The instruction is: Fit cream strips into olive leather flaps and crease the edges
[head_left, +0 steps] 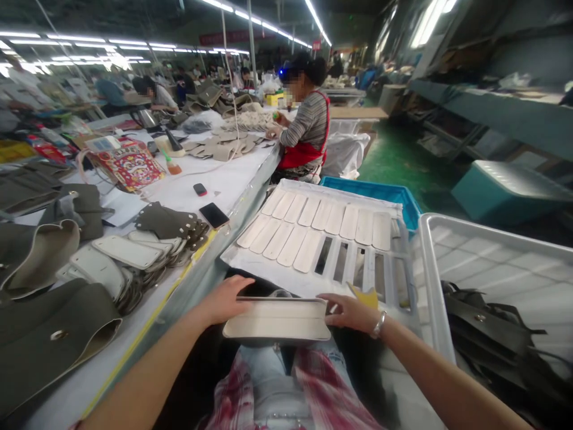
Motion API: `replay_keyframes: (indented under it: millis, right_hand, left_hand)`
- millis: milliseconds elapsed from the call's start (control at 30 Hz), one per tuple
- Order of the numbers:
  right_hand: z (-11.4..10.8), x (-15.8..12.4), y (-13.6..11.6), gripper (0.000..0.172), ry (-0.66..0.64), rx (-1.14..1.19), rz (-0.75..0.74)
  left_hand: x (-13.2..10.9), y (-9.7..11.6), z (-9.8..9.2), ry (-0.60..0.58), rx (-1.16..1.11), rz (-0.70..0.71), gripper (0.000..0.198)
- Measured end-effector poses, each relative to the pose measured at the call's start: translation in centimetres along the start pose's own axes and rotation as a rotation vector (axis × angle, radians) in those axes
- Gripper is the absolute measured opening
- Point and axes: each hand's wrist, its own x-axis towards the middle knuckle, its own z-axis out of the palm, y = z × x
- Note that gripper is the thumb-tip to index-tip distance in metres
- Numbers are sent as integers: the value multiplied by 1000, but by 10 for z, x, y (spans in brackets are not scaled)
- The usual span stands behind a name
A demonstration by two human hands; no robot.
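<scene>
just above my lap [268,376], i am holding a pale piece [277,327] out between my two hands, its long axis running crosswise, from left to right in front of me. my left hand [229,301] is lapping its thumb over the left end while one finger is stretching past the far edge; my right hand [345,310] is curling round the right end, thumb and fingertips closing on it. how hard either is pressing i cannot tell. neither hand is sitting nearer to the piece, each taking its own end.

ahead of it and a little to the right, a tray [259,267] is lying just past my fingers, with pale panels [285,246] lining up in two rows. those panels are pointing lengthwise away from me, so the piece i am holding is running roughly square across them. my right hand is sitting nearer the tray's bare bars [332,259], beside a yellow scrap [367,296]; my left is sitting nearer the table [179,196].
</scene>
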Motion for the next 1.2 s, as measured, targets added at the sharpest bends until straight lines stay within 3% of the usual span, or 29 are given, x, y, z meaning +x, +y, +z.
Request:
replay_keyframes:
  millis: [67,167,233,300,467,600,767,900,1033,1200]
  right_hand:
    - [-4,2,-2,65,89,-16,-106]
    - [-7,6,-8,43,161,-132,-224]
    - [-6,9,-12,29,143,-285,-301]
    - [-5,11,-15,30,115,-382,-355]
    - [-2,11,-19,32,94,-401,-331]
    - [-5,7,-24,30,50,-381,-336]
    - [-12,16,-28,32,21,-324,-186]
    - [-15,33,-27,28,-69,-258,-66]
    - [-16,43,-26,30,-170,-205,-75]
    - [-15,45,-33,25,-162,-269,-69]
  left_hand:
    - [28,32,9,-93,41,196,49]
    - [65,68,33,-330,-24,314,44]
    - [80,76,44,-442,-75,344,42]
    - [86,75,49,-482,-106,361,42]
    - [78,69,53,-442,-44,411,40]
    - [68,75,65,-384,191,484,36]
    - [61,81,75,-334,375,540,40]
    - [59,80,77,-306,473,541,40]
    - [58,82,79,-312,516,552,40]
    - [60,76,66,-349,491,587,48]
